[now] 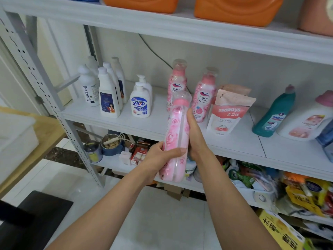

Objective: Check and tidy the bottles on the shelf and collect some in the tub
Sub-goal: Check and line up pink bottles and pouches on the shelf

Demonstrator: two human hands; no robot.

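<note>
Centre of frame: pink bottle (177, 127), near upright, held in front of the shelf (234, 147) edge, clear of the board.
Left hand (160, 156): grips the bottle's lower part, thumb clamped across the front, fingers wrapped behind.
Right hand (195, 136): clasps the bottle's right side, thumb up along it; fingers hidden behind, cannot tell their spread.
On the shelf, behind the held bottle: two matching bottles (204, 98), upright, well apart.
Right of them: pouch (227, 114), then teal bottle (275, 112), leaning.
Left on the shelf: pump bottles (140, 103), white bottles (108, 92) in a cluster.
Left edge of frame: white tub (18, 134) on a wooden table (46, 130).
</note>
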